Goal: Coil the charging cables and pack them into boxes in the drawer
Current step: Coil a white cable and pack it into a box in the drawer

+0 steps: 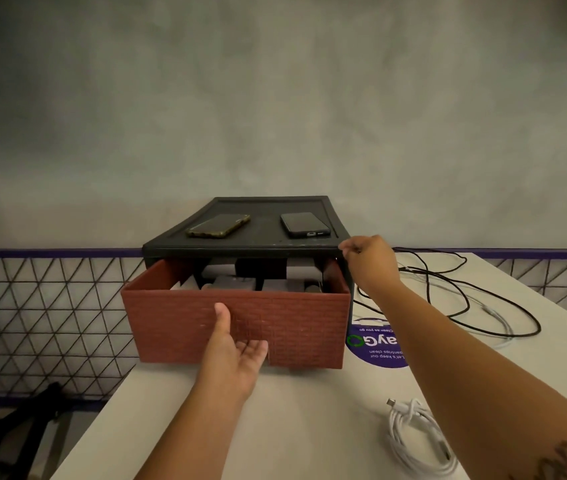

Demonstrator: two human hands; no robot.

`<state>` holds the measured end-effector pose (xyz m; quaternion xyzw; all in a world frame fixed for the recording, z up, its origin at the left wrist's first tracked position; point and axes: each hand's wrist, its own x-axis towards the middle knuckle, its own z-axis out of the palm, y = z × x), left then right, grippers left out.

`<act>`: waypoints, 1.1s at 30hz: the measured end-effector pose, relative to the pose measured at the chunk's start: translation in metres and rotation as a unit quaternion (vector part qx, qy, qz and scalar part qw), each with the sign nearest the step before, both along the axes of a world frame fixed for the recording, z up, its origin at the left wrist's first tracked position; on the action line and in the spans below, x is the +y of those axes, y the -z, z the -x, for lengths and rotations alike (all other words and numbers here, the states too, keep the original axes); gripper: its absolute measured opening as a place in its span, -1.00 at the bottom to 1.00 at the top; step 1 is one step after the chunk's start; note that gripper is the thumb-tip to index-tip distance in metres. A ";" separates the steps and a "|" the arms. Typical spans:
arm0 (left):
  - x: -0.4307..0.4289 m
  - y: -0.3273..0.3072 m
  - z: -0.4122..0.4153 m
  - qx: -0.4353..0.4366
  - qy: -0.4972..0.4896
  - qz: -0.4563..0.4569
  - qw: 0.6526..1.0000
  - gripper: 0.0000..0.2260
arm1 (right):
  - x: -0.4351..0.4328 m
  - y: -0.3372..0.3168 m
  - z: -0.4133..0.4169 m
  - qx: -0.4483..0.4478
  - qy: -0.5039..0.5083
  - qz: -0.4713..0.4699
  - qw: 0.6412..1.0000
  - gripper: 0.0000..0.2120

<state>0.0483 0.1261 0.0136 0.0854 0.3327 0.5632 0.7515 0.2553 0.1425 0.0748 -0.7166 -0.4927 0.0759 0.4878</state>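
Note:
A brick-red drawer (296,327) stands pulled partway out of a black cabinet (251,242) on the white table. Several grey and white boxes (233,284) show inside it. My left hand (235,348) holds the drawer's front at the bottom notch, thumb up against the face and fingers hooked under. My right hand (367,259) grips the cabinet's top right corner. A coiled white cable (413,434) lies on the table at the lower right. A loose black cable (462,292) and a thin pale cable (498,318) sprawl to the right of the cabinet.
Two phones (219,225) (304,225) lie face up on the cabinet top. A purple round sticker (375,346) sits on the table (292,427) beside the drawer. A wire mesh fence (43,306) runs behind the table, a grey wall above it. The table's left edge falls away below the drawer.

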 end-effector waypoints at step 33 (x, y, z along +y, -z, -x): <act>-0.164 -0.020 0.096 0.459 0.246 -0.122 0.845 -0.70 | -0.086 0.014 0.060 0.134 -0.122 0.112 0.977 -0.54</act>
